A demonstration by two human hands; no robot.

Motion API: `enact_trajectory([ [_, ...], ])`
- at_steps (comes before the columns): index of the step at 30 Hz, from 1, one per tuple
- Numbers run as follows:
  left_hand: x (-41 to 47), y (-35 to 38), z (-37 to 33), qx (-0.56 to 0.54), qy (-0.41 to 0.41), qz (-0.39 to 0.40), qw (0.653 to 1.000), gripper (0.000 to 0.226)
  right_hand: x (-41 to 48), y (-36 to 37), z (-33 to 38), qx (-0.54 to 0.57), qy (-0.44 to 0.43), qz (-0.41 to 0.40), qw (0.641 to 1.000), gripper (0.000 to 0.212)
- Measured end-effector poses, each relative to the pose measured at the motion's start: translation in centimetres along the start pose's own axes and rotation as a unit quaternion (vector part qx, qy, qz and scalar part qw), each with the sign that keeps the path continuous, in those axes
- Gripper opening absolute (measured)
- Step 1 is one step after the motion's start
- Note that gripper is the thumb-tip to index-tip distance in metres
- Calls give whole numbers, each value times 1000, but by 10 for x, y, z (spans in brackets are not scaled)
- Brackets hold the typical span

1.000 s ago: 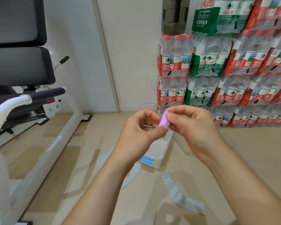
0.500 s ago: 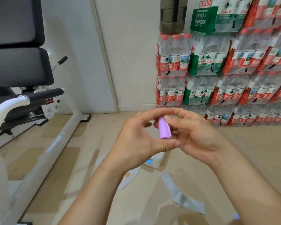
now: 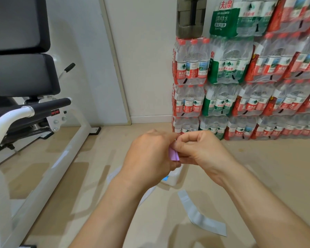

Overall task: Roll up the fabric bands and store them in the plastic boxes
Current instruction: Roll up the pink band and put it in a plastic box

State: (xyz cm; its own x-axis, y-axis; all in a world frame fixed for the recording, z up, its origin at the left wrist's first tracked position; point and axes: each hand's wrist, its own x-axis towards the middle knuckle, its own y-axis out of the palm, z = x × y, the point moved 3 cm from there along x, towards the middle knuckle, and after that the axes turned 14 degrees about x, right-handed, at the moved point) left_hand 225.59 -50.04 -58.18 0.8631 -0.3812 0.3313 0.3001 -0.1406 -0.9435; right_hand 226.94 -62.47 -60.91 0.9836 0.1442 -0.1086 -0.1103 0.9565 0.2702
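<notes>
Shrink-wrapped packs of water bottles [image 3: 240, 90] are stacked beyond the right hand [image 3: 202, 151], and an exercise machine [image 3: 25, 111] is seen well out from the left hand [image 3: 147, 156]. 1 grey fabric band [image 3: 202, 219] is left unrolled on the floor below the right forearm. A white plastic box [image 3: 173, 177] is partly hidden beneath both hands. Between them, 1 purple fabric band [image 3: 174, 155], judged almost fully rolled, is pinched by the fingers of both; it is not yet stored.
</notes>
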Motion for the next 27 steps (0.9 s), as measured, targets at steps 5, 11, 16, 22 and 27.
enact_trajectory([
  [5,1,12,6,26,-22,14,999,25,0,8,-4,-62,-25,-5,998,16],
  [11,-4,9,14,-392,-106,87,909,46,-1,-6,11,-79,-56,-11,995,16],
  [16,-1,2,17,-478,-159,26,864,12,-6,-13,16,-77,-68,29,994,16],
  [22,4,-5,-1,-529,-166,-49,830,9,-25,-30,26,-61,-73,47,994,23],
  [27,5,-17,-29,-536,-154,-87,826,11,-43,-49,41,-23,-99,44,994,33],
])
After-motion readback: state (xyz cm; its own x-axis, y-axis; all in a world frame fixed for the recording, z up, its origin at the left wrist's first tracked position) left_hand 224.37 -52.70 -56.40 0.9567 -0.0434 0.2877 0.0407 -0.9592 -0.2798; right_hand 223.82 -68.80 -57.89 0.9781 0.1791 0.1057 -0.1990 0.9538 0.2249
